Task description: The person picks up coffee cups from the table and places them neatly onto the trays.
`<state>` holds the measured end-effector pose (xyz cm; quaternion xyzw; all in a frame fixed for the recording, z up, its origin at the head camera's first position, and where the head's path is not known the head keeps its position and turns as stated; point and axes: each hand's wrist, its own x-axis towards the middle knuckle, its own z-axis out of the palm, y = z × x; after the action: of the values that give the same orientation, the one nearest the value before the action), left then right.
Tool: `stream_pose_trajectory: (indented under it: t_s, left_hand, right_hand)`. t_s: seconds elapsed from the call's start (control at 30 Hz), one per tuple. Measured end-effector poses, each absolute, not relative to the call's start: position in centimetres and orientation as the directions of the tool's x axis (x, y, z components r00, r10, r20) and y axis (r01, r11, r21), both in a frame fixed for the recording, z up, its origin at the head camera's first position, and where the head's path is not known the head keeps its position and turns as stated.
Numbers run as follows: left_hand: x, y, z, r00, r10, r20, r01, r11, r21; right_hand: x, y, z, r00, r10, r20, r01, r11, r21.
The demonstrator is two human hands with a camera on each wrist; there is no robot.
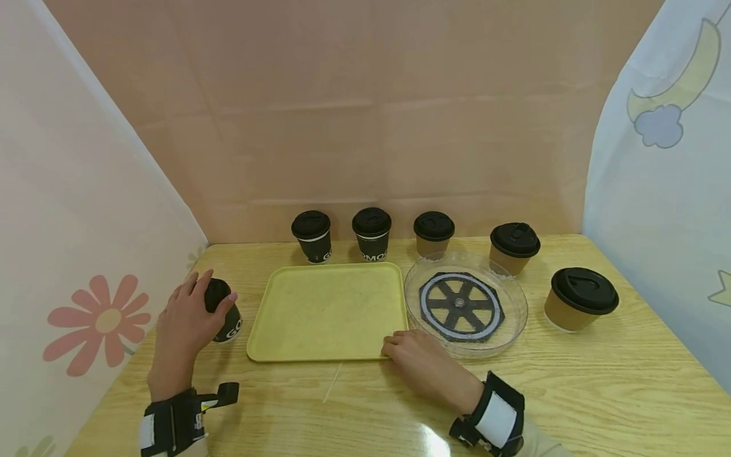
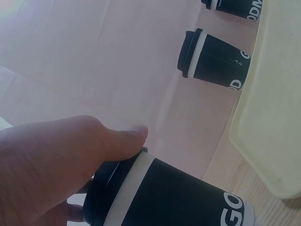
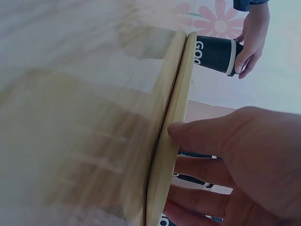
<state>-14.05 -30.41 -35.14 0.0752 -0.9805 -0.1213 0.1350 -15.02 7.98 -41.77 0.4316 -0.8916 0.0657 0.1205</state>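
Note:
At the left of the table, my left hand [image 1: 188, 314] grips a black paper coffee cup [image 1: 231, 325] from above, thumb and fingers around its black lid. The left wrist view shows the thumb along the lid [image 2: 106, 188] and the fingers mostly hidden behind. The cup stands upright, apart from the yellow tray [image 1: 325, 311]. My right hand [image 1: 419, 362] holds the tray's near right corner. In the right wrist view its thumb [image 3: 197, 134] presses the outer rim while the fingers reach over the tray, their tips partly hidden. The tray lies flat, bearing nothing.
Behind the tray stand two lidded black cups [image 1: 315, 247] [image 1: 373, 246]. Brown lidded cups [image 1: 432, 246] [image 1: 508, 259] [image 1: 571, 311] stand at the back and right. A clear round dish [image 1: 516, 317] with a dark wheel-like piece [image 1: 459, 303] sits beside the tray's right edge. Cloth walls enclose the table.

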Motion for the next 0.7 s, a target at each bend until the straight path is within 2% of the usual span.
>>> stream_pose_trajectory:
  t_s: [0.37, 0.7]
  left_hand:
    - [-14.11, -30.4, -35.25, -0.955, -0.197, 0.221, -0.126, 0.946, 0.297]
    - [-14.2, -30.38, -35.33, -0.954, -0.199, 0.223, -0.126, 0.945, 0.302]
  right_hand:
    - [-15.1, 7.99, -42.07, -0.596, -0.731, 0.332, -0.78, 0.625, -0.023]
    - [-14.91, 8.03, -41.85, -0.612, -0.72, 0.328, -0.766, 0.642, -0.021]
